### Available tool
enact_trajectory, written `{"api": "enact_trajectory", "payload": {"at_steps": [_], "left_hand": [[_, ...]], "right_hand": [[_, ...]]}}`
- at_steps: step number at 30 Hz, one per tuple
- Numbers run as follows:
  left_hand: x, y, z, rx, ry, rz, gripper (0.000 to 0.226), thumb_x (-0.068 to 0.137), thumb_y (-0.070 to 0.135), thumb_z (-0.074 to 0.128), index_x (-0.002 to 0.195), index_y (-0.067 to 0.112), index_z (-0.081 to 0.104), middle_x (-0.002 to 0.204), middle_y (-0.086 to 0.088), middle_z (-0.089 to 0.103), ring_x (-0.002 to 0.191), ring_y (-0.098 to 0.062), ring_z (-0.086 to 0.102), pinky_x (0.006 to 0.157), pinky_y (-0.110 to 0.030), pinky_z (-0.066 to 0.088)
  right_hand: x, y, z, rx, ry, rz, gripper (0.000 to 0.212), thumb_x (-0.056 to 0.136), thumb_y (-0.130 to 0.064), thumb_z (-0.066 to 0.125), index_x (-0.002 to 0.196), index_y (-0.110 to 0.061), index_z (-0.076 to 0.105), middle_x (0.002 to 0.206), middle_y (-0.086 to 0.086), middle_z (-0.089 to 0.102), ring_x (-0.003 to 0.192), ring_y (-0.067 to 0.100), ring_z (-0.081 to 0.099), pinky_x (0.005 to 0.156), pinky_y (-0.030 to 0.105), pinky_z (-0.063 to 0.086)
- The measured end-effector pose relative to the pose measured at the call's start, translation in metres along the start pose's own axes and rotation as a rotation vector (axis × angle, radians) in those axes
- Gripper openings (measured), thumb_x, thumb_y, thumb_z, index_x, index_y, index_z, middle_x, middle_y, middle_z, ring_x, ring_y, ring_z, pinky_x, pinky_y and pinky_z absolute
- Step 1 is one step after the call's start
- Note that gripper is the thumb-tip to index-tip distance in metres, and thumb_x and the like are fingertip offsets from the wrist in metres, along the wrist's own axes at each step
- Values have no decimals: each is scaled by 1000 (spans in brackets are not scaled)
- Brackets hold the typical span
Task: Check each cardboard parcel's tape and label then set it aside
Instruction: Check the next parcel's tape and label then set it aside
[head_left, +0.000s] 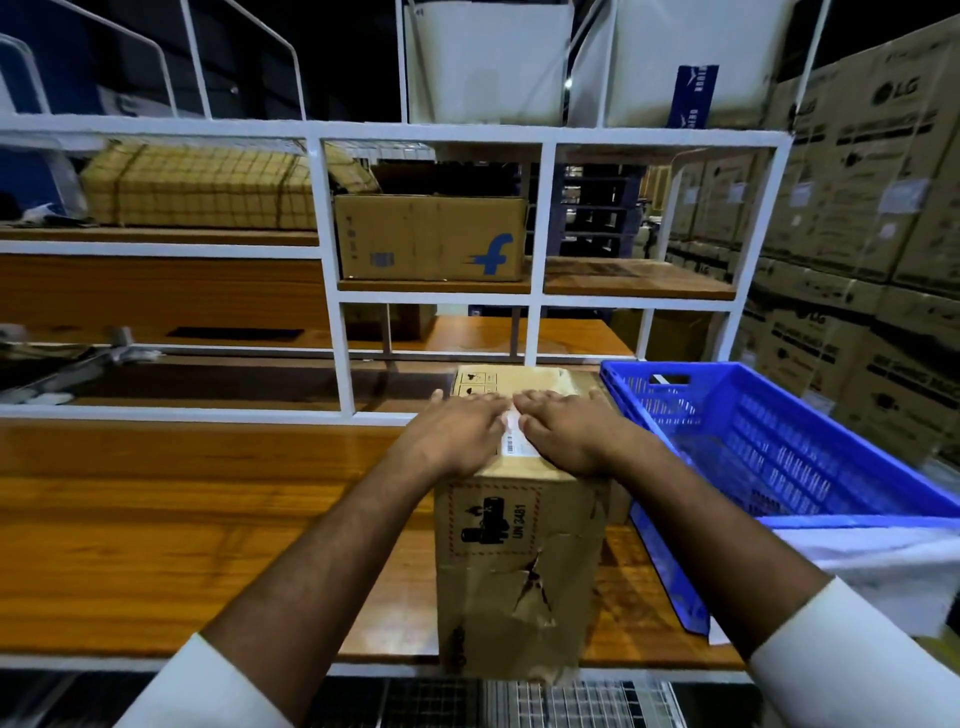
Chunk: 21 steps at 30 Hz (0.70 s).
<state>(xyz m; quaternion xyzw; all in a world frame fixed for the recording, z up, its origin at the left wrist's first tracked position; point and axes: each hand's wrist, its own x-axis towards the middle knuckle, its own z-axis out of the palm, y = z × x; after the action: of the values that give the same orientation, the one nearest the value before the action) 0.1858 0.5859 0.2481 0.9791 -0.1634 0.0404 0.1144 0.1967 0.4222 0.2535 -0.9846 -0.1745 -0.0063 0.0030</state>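
A tall cardboard parcel (514, 571) stands on the wooden table (208, 519), its near face torn and printed with a battery warning mark and "UN 3481". Both my hands lie flat on its top. My left hand (457, 431) presses the left half, fingers straight. My right hand (566, 426) presses the right half the same way. Between them a strip of a white label (513, 441) with a barcode shows. Most of the label and any tape on the top is hidden under my hands.
A blue plastic crate (779, 447) sits right beside the parcel. A white metal rack (332, 260) rises behind, holding a Flipkart-marked box (431, 239) and a wrapped bundle (202, 187). Stacked LG cartons (872, 208) fill the right side.
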Motion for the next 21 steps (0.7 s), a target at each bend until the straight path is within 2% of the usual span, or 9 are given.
{"api": "enact_trajectory", "payload": {"at_steps": [1,3,5,7,10,12,15,19,21], "left_hand": [[-4,0,-3,-11,5,-16,46,106,36,33,150,25,36,157,2,35,144,-18,32,121,-51,4],[-13,-3,-7,-30,-9,-24,46,105,35,35,149,22,38,155,0,38,141,-20,35,121,-53,4],[-21,-6,-5,-35,-43,-8,49,106,35,33,153,22,30,160,1,28,147,-20,24,122,-52,5],[-27,-7,0,-49,-28,-8,50,106,36,30,155,24,25,162,2,22,149,-17,16,122,-50,4],[-28,-5,0,-12,0,-15,50,106,35,31,154,23,25,162,2,22,149,-16,16,122,-49,2],[-31,-1,-2,23,20,17,48,106,34,32,153,23,29,160,0,27,148,-17,20,122,-50,-1],[-41,10,6,-12,66,81,48,106,33,30,153,23,29,160,-2,28,148,-13,19,122,-42,-6],[-49,16,20,46,126,97,49,107,33,25,154,21,23,161,-1,24,148,-8,16,123,-38,-6],[-47,13,18,39,130,98,49,107,34,25,154,23,23,161,1,25,148,-8,17,123,-38,-6]], "right_hand": [[-4,2,-2,-17,-9,18,55,106,-43,19,157,-23,20,164,-1,19,149,20,21,121,54,7],[-12,5,-6,-19,-10,41,53,106,-42,23,154,-20,28,160,1,29,144,24,31,120,48,18],[-19,7,-4,39,-11,33,52,107,-39,26,154,-18,28,161,3,29,143,25,31,116,39,24],[-22,7,2,77,9,16,53,107,-38,24,156,-18,23,163,3,21,148,23,23,118,35,20],[-19,7,2,54,14,18,54,107,-38,23,156,-17,22,163,4,20,148,21,23,121,39,20],[-22,4,-1,32,22,7,53,106,-40,25,155,-19,28,161,4,28,144,22,32,118,44,26],[-33,-8,6,62,84,-69,48,105,-39,27,147,-23,41,152,4,44,130,24,49,110,41,37],[-35,-12,28,63,144,-110,52,105,-37,22,154,-21,29,160,4,29,146,15,29,120,43,21],[-36,-8,25,88,137,-102,53,105,-38,22,155,-22,27,161,1,28,147,14,27,121,44,18]]}}
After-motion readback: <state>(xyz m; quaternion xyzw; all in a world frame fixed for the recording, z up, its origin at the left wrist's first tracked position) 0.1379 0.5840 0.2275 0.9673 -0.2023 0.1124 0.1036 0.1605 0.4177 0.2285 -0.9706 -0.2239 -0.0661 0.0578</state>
